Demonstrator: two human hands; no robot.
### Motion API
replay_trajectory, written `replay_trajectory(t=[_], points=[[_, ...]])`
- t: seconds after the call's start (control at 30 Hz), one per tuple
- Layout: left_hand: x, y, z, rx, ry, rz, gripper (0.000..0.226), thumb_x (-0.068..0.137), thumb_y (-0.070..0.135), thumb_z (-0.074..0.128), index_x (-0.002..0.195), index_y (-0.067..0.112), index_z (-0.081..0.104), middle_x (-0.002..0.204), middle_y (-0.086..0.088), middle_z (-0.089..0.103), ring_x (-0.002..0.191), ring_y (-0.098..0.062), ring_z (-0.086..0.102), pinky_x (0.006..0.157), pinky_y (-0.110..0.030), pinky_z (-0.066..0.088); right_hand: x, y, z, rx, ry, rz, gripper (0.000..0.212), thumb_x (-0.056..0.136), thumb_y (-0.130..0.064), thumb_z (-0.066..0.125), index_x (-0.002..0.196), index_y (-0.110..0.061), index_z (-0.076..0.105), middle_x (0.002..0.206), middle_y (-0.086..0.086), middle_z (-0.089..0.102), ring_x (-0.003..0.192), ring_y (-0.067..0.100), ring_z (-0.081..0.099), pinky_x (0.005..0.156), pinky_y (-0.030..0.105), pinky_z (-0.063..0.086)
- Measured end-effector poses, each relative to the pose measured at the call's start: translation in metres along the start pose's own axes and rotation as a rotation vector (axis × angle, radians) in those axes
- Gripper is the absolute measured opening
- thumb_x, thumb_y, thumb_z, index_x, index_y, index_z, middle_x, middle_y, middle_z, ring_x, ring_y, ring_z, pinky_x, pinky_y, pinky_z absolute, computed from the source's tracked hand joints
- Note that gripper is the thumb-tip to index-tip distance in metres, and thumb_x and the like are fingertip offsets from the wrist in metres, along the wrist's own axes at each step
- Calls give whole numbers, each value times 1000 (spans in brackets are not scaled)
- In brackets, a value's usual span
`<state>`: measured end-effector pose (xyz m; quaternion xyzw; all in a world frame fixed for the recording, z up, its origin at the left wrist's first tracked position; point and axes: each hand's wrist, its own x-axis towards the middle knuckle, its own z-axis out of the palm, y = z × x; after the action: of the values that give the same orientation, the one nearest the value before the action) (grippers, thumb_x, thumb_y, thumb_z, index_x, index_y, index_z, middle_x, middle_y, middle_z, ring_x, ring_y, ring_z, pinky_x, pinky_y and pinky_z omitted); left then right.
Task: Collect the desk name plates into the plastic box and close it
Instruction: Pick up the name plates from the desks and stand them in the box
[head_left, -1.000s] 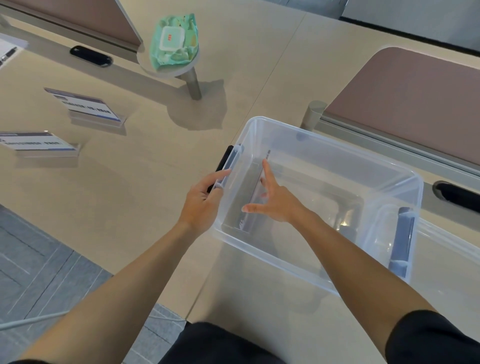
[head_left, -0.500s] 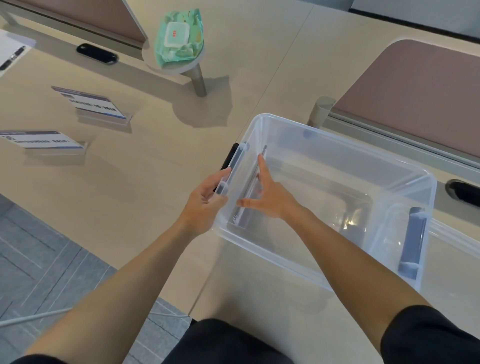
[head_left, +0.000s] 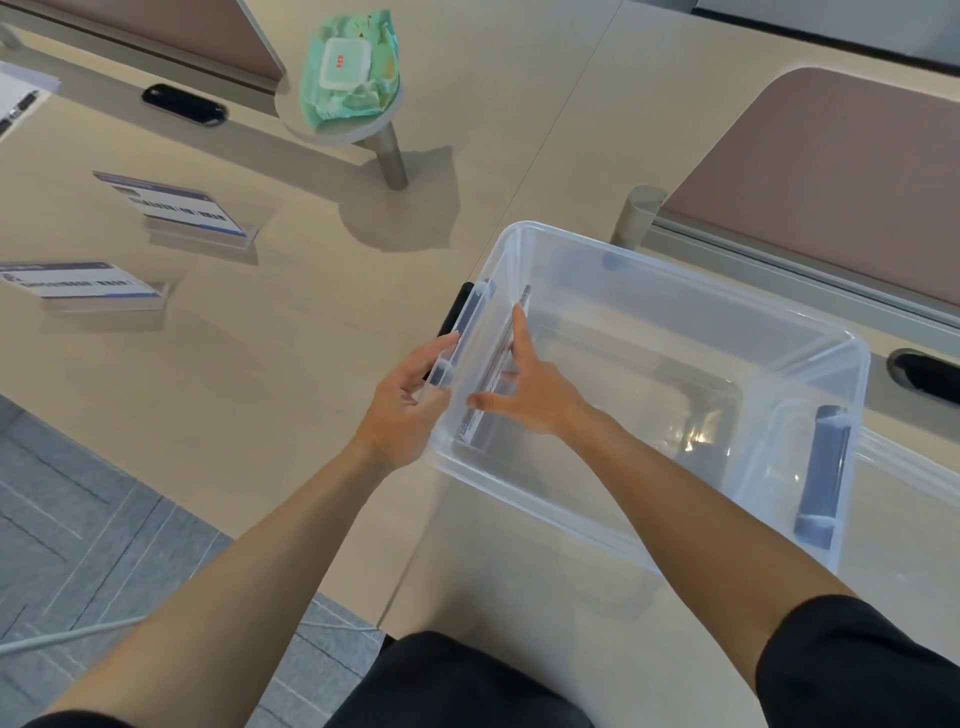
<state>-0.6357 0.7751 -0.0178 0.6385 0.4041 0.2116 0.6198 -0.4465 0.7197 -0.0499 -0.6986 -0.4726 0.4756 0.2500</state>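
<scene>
A clear plastic box (head_left: 675, 270) stands open on the desk in front of me. Inside it, one desk name plate (head_left: 493, 374) stands on edge against the left wall. My right hand (head_left: 540, 395) is in the box, fingers spread, the index finger lying along that plate. From outside, my left hand (head_left: 405, 405) grips the box's left wall at its dark handle. Two more name plates (head_left: 176, 205) (head_left: 78, 280) sit on the desk at far left.
The box's clear lid (head_left: 909, 467) lies partly under its right side. A green pack of wet wipes (head_left: 348, 67) rests on a small round stand. Pink partition panels (head_left: 831, 171) rise at right and top left. Beyond the desk's edge at lower left lies grey floor.
My right hand has pushed the name plate a little closer to the box's left wall. My left hand has kept its grip on the box.
</scene>
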Motion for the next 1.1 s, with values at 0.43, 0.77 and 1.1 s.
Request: replay_trajectory(t=[0.43,0.77,1.1], points=[[-14,45,2,515,-3,395,49,79,43,52,125,26,58,125,6,54,112,-14,37,93,-16,34,-100,-26,-65,-261,302,206,43,92,-44,66,130,-25,62,118,-4,68,107,17,64,88,32,51],[-53,79,105,226,-640,499,38,79,45,53,111,26,61,99,7,64,92,-15,59,86,-20,45,-323,-26,-58,-347,690,609,26,94,-45,60,108,-27,73,110,-4,73,95,14,62,91,36,52],[-145,118,249,324,-979,524,19,87,29,61,106,27,63,96,8,63,85,-14,61,74,-25,50,-545,45,-5,-30,1116,801,23,90,-33,69,108,-19,74,100,0,73,94,19,66,91,36,52]])
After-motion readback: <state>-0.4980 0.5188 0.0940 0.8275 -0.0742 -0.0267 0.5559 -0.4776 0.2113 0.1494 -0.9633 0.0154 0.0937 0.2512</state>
